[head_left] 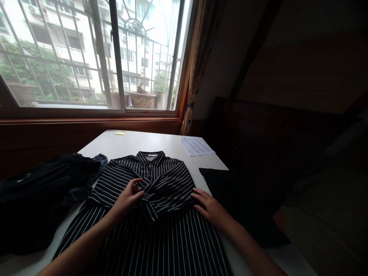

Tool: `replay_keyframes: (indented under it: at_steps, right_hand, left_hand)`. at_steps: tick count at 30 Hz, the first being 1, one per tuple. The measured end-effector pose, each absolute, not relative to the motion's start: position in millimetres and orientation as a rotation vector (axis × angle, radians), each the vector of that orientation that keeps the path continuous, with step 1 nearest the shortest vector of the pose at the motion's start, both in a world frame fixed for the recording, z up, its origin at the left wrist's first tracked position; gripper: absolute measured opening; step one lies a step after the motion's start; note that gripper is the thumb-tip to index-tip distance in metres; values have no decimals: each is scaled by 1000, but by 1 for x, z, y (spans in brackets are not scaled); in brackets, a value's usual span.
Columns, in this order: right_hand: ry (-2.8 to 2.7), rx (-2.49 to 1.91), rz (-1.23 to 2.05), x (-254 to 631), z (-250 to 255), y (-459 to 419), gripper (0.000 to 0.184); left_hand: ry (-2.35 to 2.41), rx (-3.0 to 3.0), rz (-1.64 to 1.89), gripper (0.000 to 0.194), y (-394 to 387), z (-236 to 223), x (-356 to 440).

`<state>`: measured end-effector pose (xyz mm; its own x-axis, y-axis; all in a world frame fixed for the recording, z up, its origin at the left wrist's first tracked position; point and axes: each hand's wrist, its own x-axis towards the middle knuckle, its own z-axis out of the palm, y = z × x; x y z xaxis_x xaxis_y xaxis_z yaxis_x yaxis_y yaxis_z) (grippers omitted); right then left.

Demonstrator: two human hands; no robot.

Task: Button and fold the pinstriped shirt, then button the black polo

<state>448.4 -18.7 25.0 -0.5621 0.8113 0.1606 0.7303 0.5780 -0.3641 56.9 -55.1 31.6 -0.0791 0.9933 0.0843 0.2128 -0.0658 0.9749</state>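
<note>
A black shirt with white stripes (169, 234) lies spread on the white table, its collar toward the window. Both sleeves are folded inward and cross over the chest. My left hand (132, 193) is over the crossed sleeves at the middle, fingers curved and apart, with no cloth visibly pinched. At the shirt's right side, my right hand (209, 207) has its fingers stretched out, the tips touching or just above the edge of the folded sleeve. The shirt's hem runs out of view at the bottom.
A heap of dark clothes (37, 191) lies on the left. Dark folded cloth (238, 199) is at the right table edge. Printed sheets (197, 146) and a yellow note (120, 133) rest on the far part of the white table (149, 138), below a barred window (94, 57).
</note>
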Motion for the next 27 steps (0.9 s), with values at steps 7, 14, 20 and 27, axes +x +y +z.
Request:
replay_keyframes:
  at_steps: [7,14,20,27]
  right_hand:
    - [-2529,-1178,247,445,37,-26,35]
    - [-2494,-1169,114,427,55,-17,29]
    - [-2432,-1309,112,378,59,22,52]
    - [-2484,-1619,214,327,37,66,77]
  left_hand:
    - [1400,1481,1215,60,-46,30,33]
    - [1559,1784,1052,47,-52,32,40]
    - [1520,1756,1175,45,-48,25,42]
    - [1597,2216,1290,37,-49,28,40]
